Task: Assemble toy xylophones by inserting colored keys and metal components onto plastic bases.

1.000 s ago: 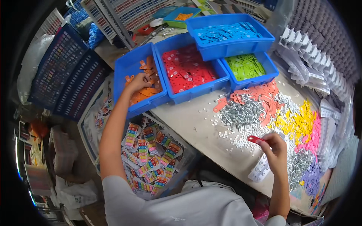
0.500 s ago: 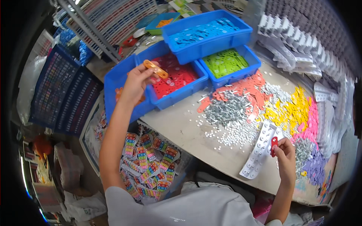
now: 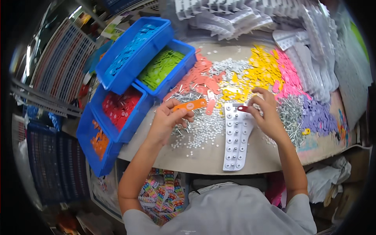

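Observation:
My left hand [image 3: 167, 120] pinches a flat orange plastic strip [image 3: 190, 105] and holds it above the table, over a scatter of small white round bits [image 3: 199, 133]. My right hand [image 3: 267, 113] grips a small red strip [image 3: 243, 108] at the top end of a long white plate with rows of holes [image 3: 235, 141], which lies flat on the table in front of me. The two hands are about a hand's width apart.
Blue bins hold orange [image 3: 98, 141], red [image 3: 119, 109], green [image 3: 160, 66] and blue [image 3: 131, 49] strips at the left. Piles of salmon [image 3: 199, 76], yellow [image 3: 258, 72], pink [image 3: 288, 74] and purple [image 3: 317, 115] strips, and metal pins [image 3: 290, 107] cover the table. White perforated plates [image 3: 313, 51] are stacked behind.
My left hand has carried the orange strip from the orange bin to the table's middle. My right hand with the red strip and the white plate has come toward the centre.

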Tool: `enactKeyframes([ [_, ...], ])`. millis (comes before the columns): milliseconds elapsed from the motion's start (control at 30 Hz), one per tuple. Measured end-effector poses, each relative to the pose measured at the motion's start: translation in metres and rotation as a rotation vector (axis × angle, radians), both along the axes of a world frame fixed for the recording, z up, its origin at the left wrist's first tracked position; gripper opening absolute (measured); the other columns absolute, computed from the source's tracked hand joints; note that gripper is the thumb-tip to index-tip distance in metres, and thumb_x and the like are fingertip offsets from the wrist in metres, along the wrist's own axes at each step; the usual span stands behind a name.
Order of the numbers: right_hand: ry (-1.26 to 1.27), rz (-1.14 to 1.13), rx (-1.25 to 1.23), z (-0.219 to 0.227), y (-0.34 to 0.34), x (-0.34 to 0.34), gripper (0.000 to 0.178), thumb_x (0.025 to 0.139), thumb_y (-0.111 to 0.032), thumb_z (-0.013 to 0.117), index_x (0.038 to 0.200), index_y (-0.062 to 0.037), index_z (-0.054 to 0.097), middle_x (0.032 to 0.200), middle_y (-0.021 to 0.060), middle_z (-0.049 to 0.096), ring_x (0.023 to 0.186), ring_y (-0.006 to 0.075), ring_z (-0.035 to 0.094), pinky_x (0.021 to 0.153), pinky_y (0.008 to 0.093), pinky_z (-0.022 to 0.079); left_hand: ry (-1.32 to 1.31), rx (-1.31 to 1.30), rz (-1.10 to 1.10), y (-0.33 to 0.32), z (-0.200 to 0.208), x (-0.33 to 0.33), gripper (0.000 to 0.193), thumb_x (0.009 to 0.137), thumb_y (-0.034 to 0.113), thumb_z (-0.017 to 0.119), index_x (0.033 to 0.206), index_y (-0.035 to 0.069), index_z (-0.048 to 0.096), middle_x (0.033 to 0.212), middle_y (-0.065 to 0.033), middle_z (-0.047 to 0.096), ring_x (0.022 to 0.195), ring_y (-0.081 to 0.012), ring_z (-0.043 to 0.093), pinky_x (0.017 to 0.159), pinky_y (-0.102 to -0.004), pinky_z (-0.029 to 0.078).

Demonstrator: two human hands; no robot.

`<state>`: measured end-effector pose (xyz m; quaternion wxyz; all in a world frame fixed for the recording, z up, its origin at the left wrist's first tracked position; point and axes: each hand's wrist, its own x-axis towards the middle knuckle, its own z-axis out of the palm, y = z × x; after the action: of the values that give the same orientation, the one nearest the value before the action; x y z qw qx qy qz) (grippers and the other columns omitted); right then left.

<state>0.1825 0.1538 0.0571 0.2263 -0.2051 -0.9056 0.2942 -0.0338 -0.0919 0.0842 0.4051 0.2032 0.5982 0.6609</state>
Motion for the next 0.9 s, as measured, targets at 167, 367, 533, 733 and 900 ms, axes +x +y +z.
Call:
enactKeyframes([
  [167, -0.122, 0.176, 0.055, -0.009, -0.003, -0.018, 0.011, 0.081, -0.012, 0.070, 0.089, -0.0075, 0.064, 0.130, 0.0151, 0.053, 0.127, 0.0367, 0.043, 0.108, 0.0486, 0.029, -0.015, -0.003, -0.118, 0.039, -0.024, 0.007, 0.016, 0.097, 0.019, 0.064, 0.096, 0.004, 0.062, 0.091, -0.0057, 0.070, 0.075, -0.0119, 0.067, 0.060, -0.0237, 0.050],
  [367, -0.147, 0.157, 0.093, -0.022, -0.010, -0.023, 0.012, 0.081, -0.013, 0.071, 0.087, -0.0064, 0.065, 0.129, 0.0145, 0.053, 0.127, 0.0344, 0.043, 0.107, 0.0479, 0.030, 0.112, -0.048, -0.056, 0.061, -0.033, 0.013, 0.019, 0.098, 0.017, 0.063, 0.108, 0.001, 0.066, 0.083, -0.0034, 0.068, 0.066, -0.0068, 0.057, 0.062, -0.0228, 0.048],
  [533, -0.117, 0.075, 0.076, -0.036, -0.009, -0.019, 0.028, 0.079, -0.017, 0.074, 0.102, -0.0080, 0.062, 0.133, 0.0156, 0.051, 0.129, 0.0355, 0.043, 0.108, 0.0473, 0.029, 0.138, -0.076, -0.061, 0.076, -0.033, 0.021, 0.021, 0.097, 0.016, 0.063, 0.108, -0.002, 0.066, 0.085, -0.0075, 0.073, 0.067, -0.0074, 0.060, 0.064, -0.0226, 0.049],
  [733, -0.107, -0.075, 0.128, -0.042, -0.021, -0.016, 0.062, 0.079, -0.023, 0.078, 0.132, -0.0067, 0.051, 0.147, 0.0167, 0.042, 0.138, 0.0367, 0.034, 0.113, 0.0478, 0.024, 0.340, -0.054, -0.131, 0.103, -0.073, 0.026, 0.017, 0.093, 0.016, 0.068, 0.099, 0.000, 0.068, 0.104, -0.0101, 0.069, 0.080, -0.0094, 0.063, 0.071, -0.0227, 0.051],
  [900, -0.098, -0.133, 0.106, -0.042, -0.025, -0.015, 0.078, 0.078, -0.025, 0.079, 0.144, -0.0054, 0.041, 0.149, 0.0153, 0.039, 0.140, 0.0344, 0.031, 0.114, 0.0486, 0.022, 0.843, -0.058, -0.059, 0.122, -0.103, 0.035, 0.014, 0.084, 0.016, 0.074, 0.090, 0.004, 0.070, 0.110, -0.0074, 0.058, 0.104, -0.0196, 0.056, 0.094, -0.0347, 0.043],
])
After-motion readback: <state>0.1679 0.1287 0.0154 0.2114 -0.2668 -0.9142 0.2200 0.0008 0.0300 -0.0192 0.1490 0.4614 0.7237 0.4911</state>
